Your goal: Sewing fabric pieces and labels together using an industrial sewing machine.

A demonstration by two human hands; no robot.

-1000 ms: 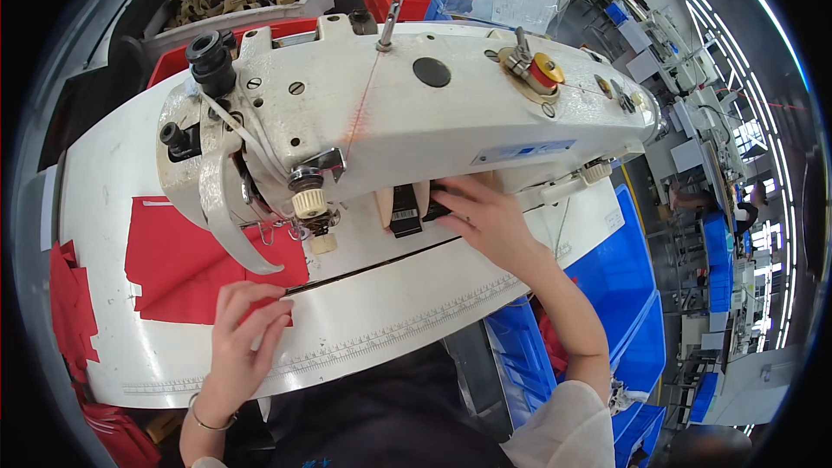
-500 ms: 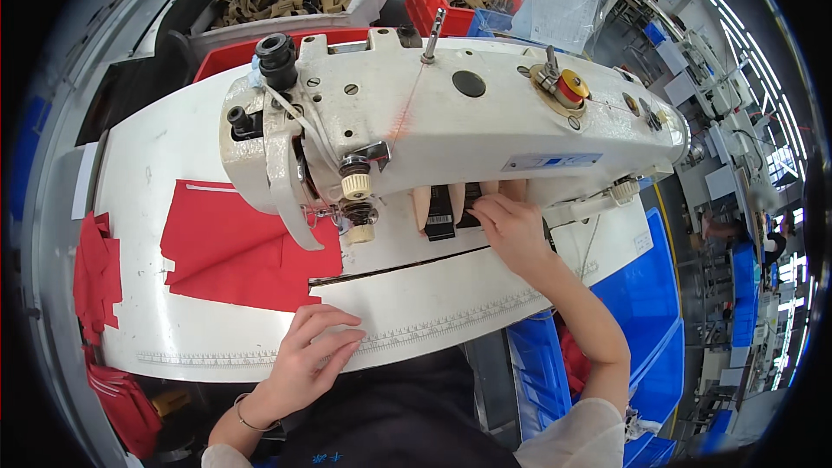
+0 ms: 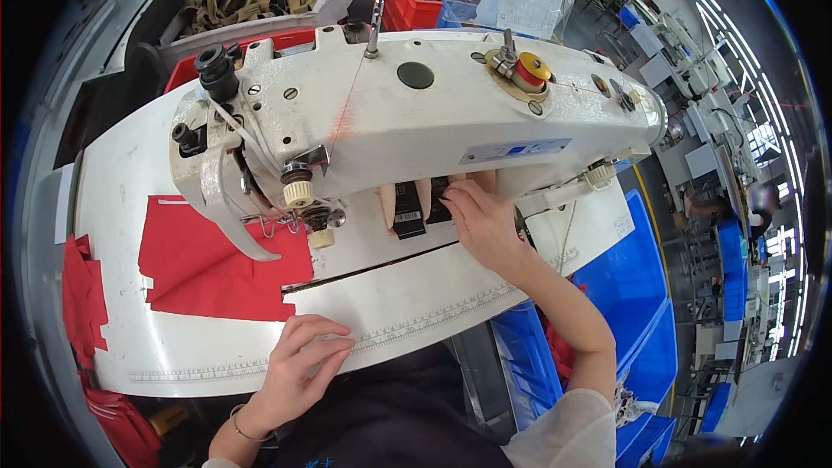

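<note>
Reaching under one sewing machine (image 3: 416, 121), right hand (image 3: 482, 221) fingering two black tags (image 3: 420, 205); left hand (image 3: 299, 364) flat, empty, table edge (image 3: 173, 355).

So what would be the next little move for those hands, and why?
Probably the right hand lifts one small black piece from the row under the sewing machine arm and carries it left toward the needle. Its fingers already rest on those pieces, the red fabric already lies under the machine's head, and the left hand waits at the table front edge.
</note>
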